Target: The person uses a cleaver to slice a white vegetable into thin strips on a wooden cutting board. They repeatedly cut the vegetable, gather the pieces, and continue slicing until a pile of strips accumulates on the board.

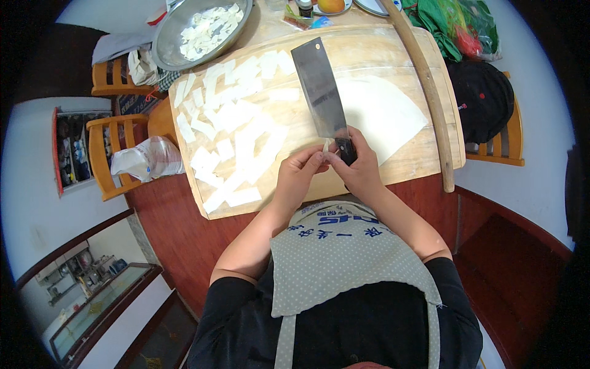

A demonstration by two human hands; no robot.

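My right hand (362, 168) grips the black handle of a broad cleaver (320, 87), its blade pointing away from me over the board. My left hand (297, 173) meets it, and a small pale dough piece (326, 145) is pinched between the fingertips of both hands. Right of the blade lies a large thin dough sheet (382, 115) with a rounded outer edge. Many cut dough strips and pieces (237, 115) are spread over the left half of the wooden board (295, 120). The fingers partly hide the small piece.
A long wooden rolling pin (428, 87) lies along the board's right side. Beyond the far left corner stands a metal basin (163, 44) holding dough pieces. At the back are a plate with a round orange fruit (331, 5) and a small dark bottle (305, 8). Wooden chairs (115, 152) flank the table.
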